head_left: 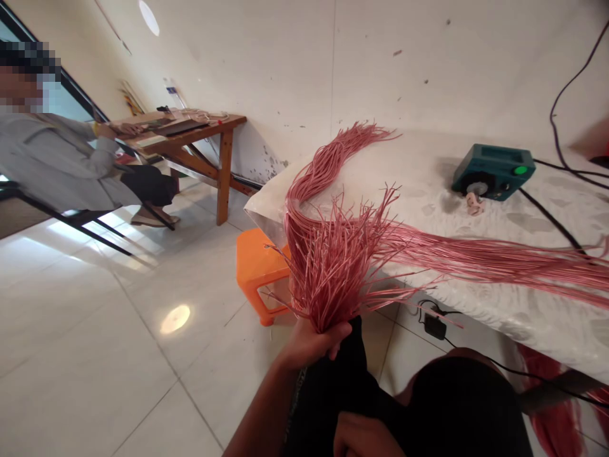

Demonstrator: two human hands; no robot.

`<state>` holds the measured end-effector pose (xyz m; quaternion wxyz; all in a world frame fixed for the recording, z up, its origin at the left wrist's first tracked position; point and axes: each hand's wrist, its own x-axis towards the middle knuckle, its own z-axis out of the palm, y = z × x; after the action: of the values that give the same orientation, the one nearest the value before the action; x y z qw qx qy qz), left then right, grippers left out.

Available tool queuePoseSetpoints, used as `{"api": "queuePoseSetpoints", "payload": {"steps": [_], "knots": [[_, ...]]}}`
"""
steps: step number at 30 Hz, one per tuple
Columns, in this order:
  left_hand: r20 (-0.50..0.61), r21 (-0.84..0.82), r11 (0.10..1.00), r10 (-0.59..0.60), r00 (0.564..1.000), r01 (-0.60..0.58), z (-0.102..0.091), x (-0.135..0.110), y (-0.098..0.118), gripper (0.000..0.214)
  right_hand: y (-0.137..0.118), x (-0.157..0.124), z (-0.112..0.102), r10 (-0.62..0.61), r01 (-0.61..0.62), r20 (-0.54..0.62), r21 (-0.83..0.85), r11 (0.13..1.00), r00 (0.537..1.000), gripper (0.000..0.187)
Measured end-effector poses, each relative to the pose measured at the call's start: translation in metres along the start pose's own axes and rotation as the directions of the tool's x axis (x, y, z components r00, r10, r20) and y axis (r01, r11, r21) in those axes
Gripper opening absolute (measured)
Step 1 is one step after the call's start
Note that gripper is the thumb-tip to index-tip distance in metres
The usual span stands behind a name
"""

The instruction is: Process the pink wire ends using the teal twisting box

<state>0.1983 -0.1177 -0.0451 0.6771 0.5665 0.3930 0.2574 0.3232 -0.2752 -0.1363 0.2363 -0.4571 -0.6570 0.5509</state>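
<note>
Left hand [309,346] clamped on pink strand bundle [333,273], held at 12 o'clock, cut ends fanned loose, long tails across table [523,324] toward 3 o'clock. Right hand [361,438] apart, low on black cloth [333,387], grip unclear. No binding visible; strands all loose past my grip.

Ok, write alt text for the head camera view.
The left hand grips a bundle of pink cords that trail across a white-covered table beside a teal box. The right hand rests at the bottom edge; a seated person works at a wooden table behind.
</note>
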Motion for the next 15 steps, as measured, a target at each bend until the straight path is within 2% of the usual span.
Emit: {"api": "queuePoseSetpoints", "payload": {"steps": [2, 4, 6, 8, 10, 12, 15], "knots": [[-0.006, -0.013, 1.000, 0.008, 1.000, -0.008, -0.001, 0.001, -0.003, 0.054, -0.011, -0.001, -0.010, -0.026, 0.026, -0.075, -0.003, 1.000, 0.997, 0.016], [-0.006, -0.022, 1.000, 0.016, 1.000, -0.016, -0.003, 0.001, -0.006, 0.057, -0.024, -0.001, -0.022, -0.029, 0.025, -0.217, -0.017, 1.000, 0.976, 0.020], [0.000, -0.029, 0.999, 0.026, 1.000, -0.026, -0.005, 0.001, -0.008, 0.060, -0.037, 0.001, -0.036, 0.022, -0.016, -0.408, 0.018, 1.000, 0.913, 0.018], [0.008, -0.036, 0.998, 0.044, 0.999, -0.043, -0.006, 0.000, -0.009, 0.065, -0.048, 0.006, -0.049, 0.105, -0.044, -0.543, 0.123, 0.991, 0.833, 0.019], [0.012, -0.042, 0.997, 0.067, 0.998, -0.066, -0.006, -0.001, -0.007, 0.068, -0.056, 0.014, -0.061, 0.156, -0.020, -0.605, 0.226, 0.974, 0.781, 0.024], [0.014, -0.047, 0.995, 0.090, 0.996, -0.089, -0.005, -0.001, -0.005, 0.069, -0.062, 0.023, -0.068, 0.168, 0.025, -0.640, 0.280, 0.960, 0.750, 0.029], [-0.002, -0.056, 0.992, 0.114, 0.993, -0.114, -0.003, 0.000, -0.004, 0.069, -0.069, 0.035, -0.069, 0.131, 0.090, -0.646, 0.297, 0.951, 0.752, 0.034]]}}
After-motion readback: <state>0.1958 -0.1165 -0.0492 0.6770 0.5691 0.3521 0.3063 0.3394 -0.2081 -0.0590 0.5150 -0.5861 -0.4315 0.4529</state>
